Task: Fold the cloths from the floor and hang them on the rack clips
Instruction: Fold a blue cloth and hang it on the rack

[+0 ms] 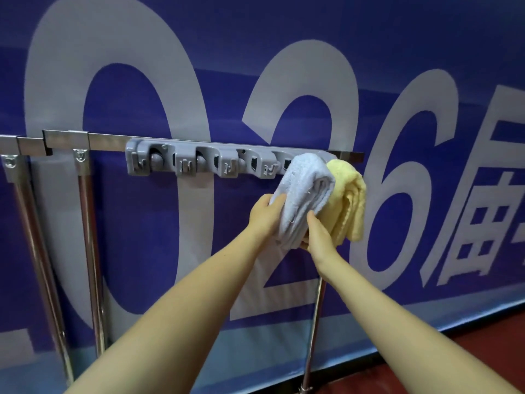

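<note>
Rack: a grey plastic clip holder (pixel 204 163) is mounted on the horizontal steel rail (pixel 108 143), in front of the blue printed banner wall (pixel 369 52).
Clips: set in a row along the holder, left to right.
Cloths: a folded pale lavender terry cloth (pixel 304 189) hangs at the holder's right end; a folded yellow terry cloth (pixel 350 200) hangs just to its right, touching it.
Hands: the left hand (pixel 267 214) holds the lavender cloth's left edge; the right hand (pixel 319 231) is between the two cloths, at their lower part.
Legs: steel upright poles (pixel 91 237) stand below the rail, left of the arms; another pole (pixel 314 336) stands below the cloths.
Floor: the dark red floor (pixel 468 351) lies at lower right, at the foot of the wall.
</note>
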A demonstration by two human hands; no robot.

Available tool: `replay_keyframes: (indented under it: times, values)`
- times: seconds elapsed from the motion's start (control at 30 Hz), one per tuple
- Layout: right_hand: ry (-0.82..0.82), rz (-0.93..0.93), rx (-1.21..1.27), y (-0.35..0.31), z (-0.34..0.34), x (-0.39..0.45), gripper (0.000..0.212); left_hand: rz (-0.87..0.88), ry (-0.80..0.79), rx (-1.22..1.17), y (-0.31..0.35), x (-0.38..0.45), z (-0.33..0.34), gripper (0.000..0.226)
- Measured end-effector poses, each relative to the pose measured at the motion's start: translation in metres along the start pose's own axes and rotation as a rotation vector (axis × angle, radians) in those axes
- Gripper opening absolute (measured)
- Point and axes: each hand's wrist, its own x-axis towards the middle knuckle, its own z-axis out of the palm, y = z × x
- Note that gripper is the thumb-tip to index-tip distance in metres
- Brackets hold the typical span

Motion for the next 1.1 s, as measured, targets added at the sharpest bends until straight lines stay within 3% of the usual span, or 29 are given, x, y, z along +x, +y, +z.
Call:
replay_keyframes:
  times: [0.23,0.5,0.6,0.67,0.83,1.0,1.1]
  values:
    - [0.203,-0.224,-0.143,0.005,-0.004,-0.002,0.025,0.007,0.064,0.056,-0.005,-0.001,0.002,0.03]
    - [0.208,-0.113,-0.261,-0.003,-0.023,-0.003,0.025,-0.099,-0.009,0.08,-0.008,-0.017,0.015,0.017]
    - [0.171,-0.108,-0.223,0.0,-0.025,-0.02,0.031,-0.151,-0.05,0.122,-0.004,-0.031,0.012,0.058]
    - [0.206,-0.118,-0.183,-0.001,-0.023,-0.037,0.038,-0.22,-0.044,0.153,-0.003,-0.045,0.005,0.068]
    - [0.317,-0.133,-0.157,-0.001,0.003,-0.088,0.039,-0.145,0.037,0.209,-0.006,-0.093,-0.034,0.055]
    - [0.147,-0.127,-0.064,0.009,0.052,-0.148,0.025,-0.055,0.074,0.212,-0.009,-0.157,-0.096,0.026]
    - [0.045,-0.101,-0.086,0.024,0.084,-0.185,0.022,-0.102,0.071,0.164,-0.015,-0.201,-0.138,0.026]
